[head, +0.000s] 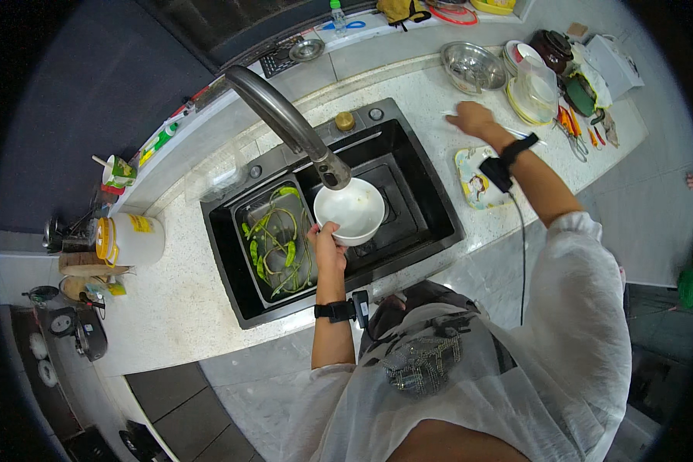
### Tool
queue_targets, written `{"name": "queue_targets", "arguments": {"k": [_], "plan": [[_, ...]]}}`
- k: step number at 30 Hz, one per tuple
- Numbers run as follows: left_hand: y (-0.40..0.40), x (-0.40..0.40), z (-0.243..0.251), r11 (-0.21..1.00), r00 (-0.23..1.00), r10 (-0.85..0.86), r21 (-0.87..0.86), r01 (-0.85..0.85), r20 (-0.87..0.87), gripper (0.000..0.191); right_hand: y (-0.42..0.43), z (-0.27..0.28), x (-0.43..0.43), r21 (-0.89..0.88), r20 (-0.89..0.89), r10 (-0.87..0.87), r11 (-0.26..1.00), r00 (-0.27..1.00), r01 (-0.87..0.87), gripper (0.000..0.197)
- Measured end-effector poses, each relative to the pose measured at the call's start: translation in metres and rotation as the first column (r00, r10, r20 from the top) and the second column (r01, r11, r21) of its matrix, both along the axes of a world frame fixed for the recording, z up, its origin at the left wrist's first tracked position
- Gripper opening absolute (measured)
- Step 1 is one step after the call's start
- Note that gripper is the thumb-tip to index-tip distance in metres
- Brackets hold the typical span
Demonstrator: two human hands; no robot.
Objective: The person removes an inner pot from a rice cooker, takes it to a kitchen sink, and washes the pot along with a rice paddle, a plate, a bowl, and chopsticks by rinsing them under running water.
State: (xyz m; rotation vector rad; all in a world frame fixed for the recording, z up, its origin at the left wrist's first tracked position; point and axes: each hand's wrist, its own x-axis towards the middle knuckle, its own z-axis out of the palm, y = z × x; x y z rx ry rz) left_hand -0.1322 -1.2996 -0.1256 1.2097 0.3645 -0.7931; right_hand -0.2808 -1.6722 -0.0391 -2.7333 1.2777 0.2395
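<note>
My left hand (pixel 327 248) grips the near rim of a white bowl (pixel 349 211), held over the black double sink (pixel 453 228) just below the spout of the metal pull-out faucet (pixel 289 118). My right hand (pixel 473 119) reaches over the counter beyond the sink's right side, its fingers by a thin pale stick-like item (pixel 448 113); whether it grips this is unclear. A patterned square dish (pixel 474 187) lies below my right forearm. Green peppers (pixel 290 254) and long green beans (pixel 272 228) lie in a metal basin in the left part of the sink.
A steel bowl (pixel 459 55), a clear plastic container (pixel 537 86), stacked plates (pixel 514 104) and orange-handled scissors (pixel 566 121) stand or lie at the right. A lidded white bucket (pixel 144 237) is on the left counter. A cable hangs from my right wrist. Part of another person shows at the far right.
</note>
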Motion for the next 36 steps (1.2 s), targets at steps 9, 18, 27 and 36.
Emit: {"name": "queue_targets", "arguments": {"k": [9,18,27,36], "plan": [[0.003,-0.009,0.0,0.992,1.0,0.02,0.124,-0.021,0.008,0.058,0.06,-0.016,0.161,0.084,-0.034,0.326,0.943,0.945,-0.322,0.055],[-0.004,-0.016,-0.008,0.993,0.996,0.087,0.081,-0.088,0.015,0.051,0.062,-0.066,0.223,0.182,0.019,0.429,0.886,0.903,-0.425,0.069],[-0.022,-0.016,-0.02,0.991,0.993,0.118,0.063,-0.116,-0.03,0.064,0.051,-0.102,0.241,0.115,0.084,0.451,0.881,0.888,-0.459,0.047],[-0.039,-0.012,-0.019,0.991,0.993,0.112,0.073,-0.109,-0.038,0.063,0.025,-0.108,0.242,0.039,0.092,0.736,0.67,0.67,-0.741,0.039]]}}
